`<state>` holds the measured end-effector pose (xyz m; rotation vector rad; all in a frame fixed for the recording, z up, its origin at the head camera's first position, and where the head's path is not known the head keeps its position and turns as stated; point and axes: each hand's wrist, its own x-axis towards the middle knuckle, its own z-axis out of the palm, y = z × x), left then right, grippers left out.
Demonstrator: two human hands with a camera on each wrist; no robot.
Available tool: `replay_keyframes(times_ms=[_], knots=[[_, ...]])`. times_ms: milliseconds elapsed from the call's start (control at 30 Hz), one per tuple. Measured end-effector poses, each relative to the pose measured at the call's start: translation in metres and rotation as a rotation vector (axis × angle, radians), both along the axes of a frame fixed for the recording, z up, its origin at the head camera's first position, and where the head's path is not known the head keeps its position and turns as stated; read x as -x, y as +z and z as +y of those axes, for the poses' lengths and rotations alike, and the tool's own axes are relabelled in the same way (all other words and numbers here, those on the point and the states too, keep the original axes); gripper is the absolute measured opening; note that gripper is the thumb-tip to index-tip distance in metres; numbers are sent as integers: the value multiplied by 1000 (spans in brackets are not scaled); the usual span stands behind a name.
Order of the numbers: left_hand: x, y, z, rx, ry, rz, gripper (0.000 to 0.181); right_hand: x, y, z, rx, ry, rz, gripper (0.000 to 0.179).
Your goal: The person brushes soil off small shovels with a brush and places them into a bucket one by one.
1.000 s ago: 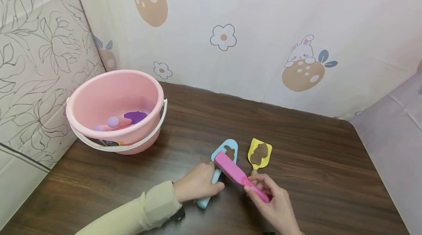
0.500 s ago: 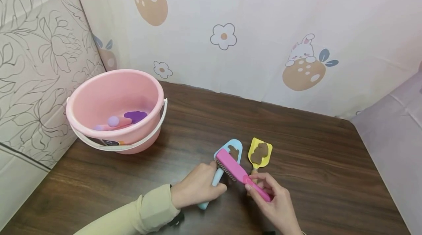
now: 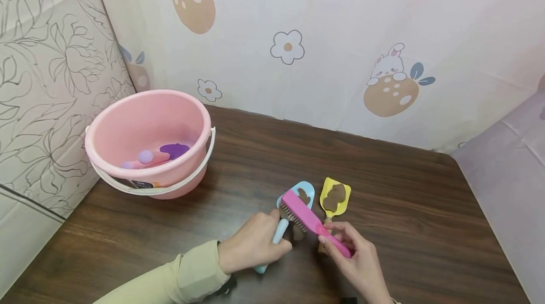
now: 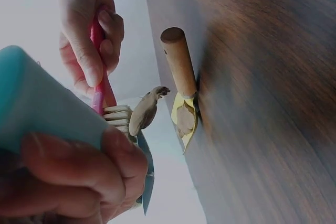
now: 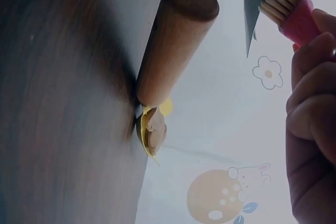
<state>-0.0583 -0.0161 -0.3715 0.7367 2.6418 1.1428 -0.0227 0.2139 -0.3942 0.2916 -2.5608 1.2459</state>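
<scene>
In the head view my left hand grips the pale blue handle of a toy shovel, its blade pointing away from me. Brown, clay-like material lies on the blade. Between thumb and fingers, my right hand holds a pink brush slanted across the shovel, bristles facing left and toward me. The left wrist view shows the bristles against a brown lump at the blade's edge. Beside them on the table lies a yellow shovel bearing another brown lump.
A pink bucket with a white handle stands at the left, holding a purple piece and pink toys. Near my left sleeve sits a small dark object. The yellow shovel's wooden handle points toward me. A patterned curtain backs the table.
The blue shovel and the brush have shifted slightly to the right. More of the bristles shows, and a brown lump now appears below them. The bucket and yellow shovel stay put.
</scene>
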Motion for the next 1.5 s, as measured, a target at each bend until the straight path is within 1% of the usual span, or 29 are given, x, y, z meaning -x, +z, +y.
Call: replay_keyframes(times_ms=[133, 200, 333, 400, 500, 633, 767, 867, 933, 1067, 1133, 1167, 1233, 1300, 1367, 1433, 1500], knots=[[-1, 2, 0, -6, -12, 14, 23, -1, 5, 0, -16, -40, -15, 33], [-1, 3, -1, -4, -18, 12, 22, -1, 7, 1, -36, -80, -26, 31], [-2, 5, -2, -4, -40, -28, 20, -1, 9, 3, -69, -179, -43, 29], [-3, 6, -2, -7, -48, -49, 19, -1, 9, 4, -74, -215, -48, 30], [-3, 7, -2, -15, -53, -63, 19, -1, 10, 5, -64, -239, -51, 30], [-4, 7, -3, -11, -48, -54, 20, 0, 10, 4, -51, -259, -48, 31], [-4, 7, -3, -9, -43, -27, 20, -1, 11, 3, -35, -289, -49, 30], [-3, 7, -4, -7, -40, -24, 20, 0, 11, 3, -28, -313, -47, 30], [-3, 8, -4, -8, -41, -37, 20, 0, 11, 2, -33, -330, -49, 29], [-3, 8, -4, -10, -44, -48, 20, 1, 11, 4, -45, -361, -28, 28], [-3, 7, -5, -8, -47, -41, 20, 2, 11, 7, -60, -382, 2, 26], [-3, 7, -5, -9, -49, -38, 19, 3, 10, 9, -73, -401, 21, 26], [-4, 7, -6, -15, -51, -32, 19, 4, 11, 15, -86, -465, 45, 26], [-4, 7, -8, -21, -48, -21, 20, 5, 11, 21, -69, -534, 56, 25], [-4, 7, -10, -32, -39, -17, 20, 5, 13, 26, -33, -588, 47, 25], [-3, 8, -11, -38, -27, -16, 20, 4, 15, 28, 10, -601, 31, 24], [-2, 8, -12, -41, -21, -21, 19, 4, 15, 28, 32, -582, 21, 24]])
